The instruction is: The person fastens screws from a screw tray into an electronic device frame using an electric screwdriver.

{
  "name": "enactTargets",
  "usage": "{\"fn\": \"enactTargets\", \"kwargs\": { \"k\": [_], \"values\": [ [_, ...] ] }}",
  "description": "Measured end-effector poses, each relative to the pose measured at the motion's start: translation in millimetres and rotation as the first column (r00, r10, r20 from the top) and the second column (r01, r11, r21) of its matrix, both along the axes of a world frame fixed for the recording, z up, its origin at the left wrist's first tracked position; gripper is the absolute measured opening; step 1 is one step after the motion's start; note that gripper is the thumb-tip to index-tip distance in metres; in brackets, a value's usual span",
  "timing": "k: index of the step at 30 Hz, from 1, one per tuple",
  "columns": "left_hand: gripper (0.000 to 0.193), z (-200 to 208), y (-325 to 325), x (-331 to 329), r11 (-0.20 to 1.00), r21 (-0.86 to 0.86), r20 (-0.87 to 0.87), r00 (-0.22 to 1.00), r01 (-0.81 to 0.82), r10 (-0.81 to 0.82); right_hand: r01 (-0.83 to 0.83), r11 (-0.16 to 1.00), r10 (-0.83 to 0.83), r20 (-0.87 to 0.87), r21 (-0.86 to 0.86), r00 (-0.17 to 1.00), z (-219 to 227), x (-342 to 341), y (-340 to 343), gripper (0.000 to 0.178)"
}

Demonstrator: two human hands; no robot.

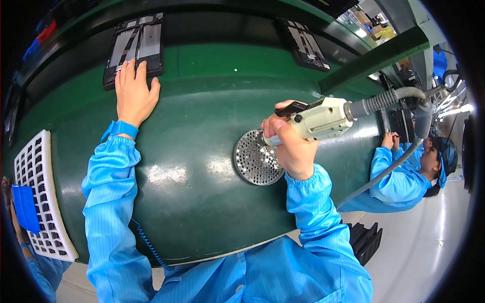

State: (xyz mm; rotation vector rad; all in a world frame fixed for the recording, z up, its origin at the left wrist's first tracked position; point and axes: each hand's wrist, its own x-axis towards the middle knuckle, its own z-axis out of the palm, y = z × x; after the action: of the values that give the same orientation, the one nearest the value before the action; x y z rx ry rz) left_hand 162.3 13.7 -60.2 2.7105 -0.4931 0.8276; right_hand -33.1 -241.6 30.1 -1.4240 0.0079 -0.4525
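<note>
My left hand [134,93] lies flat with fingers stretched out, their tips on the near part of an opened tablet-like device [135,43] with a black frame and silver panels inside. Gripped in my right hand [293,144] is a cream electric screwdriver [326,118] with a black lever and a grey cable running off to the right. Its front end points left, over the far right part of a round metal screw tray [257,161] dotted with small holes. Whether the bit touches the tray is hidden by my fingers.
A second device [305,44] lies at the far right. A green post [374,60] rises beside it. At left sits a white grid tray [43,197] of small dark parts with a blue piece [25,208] at its edge. Another person [404,171] works at right. A blue coiled cord [149,246] hangs nearby.
</note>
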Motion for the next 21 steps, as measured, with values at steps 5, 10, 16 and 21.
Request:
{"fn": "enactTargets", "kwargs": {
  "k": [5,10,16,21],
  "values": [
    [0.049,3,-7,-1,1.000,0.003,-0.001,1.000,-0.005,0.005,0.000,1.000,0.000,-0.002,-0.016,1.000,-1,5,-3,0.028],
    [0.049,2,-12,1,1.000,-0.007,0.015,1.000,0.015,-0.014,0.018,0.999,-0.019,-0.012,-0.031,1.000,-3,7,-10,0.028],
    [0.049,6,-17,-2,1.000,0.002,-0.010,1.000,0.009,-0.009,0.034,0.999,-0.035,-0.026,-0.041,0.999,-2,5,-14,0.027],
    [0.048,8,-22,-6,1.000,-0.003,-0.026,1.000,0.008,-0.008,0.011,0.999,-0.011,-0.010,-0.030,1.000,-3,2,-19,0.027]
  ]
}}
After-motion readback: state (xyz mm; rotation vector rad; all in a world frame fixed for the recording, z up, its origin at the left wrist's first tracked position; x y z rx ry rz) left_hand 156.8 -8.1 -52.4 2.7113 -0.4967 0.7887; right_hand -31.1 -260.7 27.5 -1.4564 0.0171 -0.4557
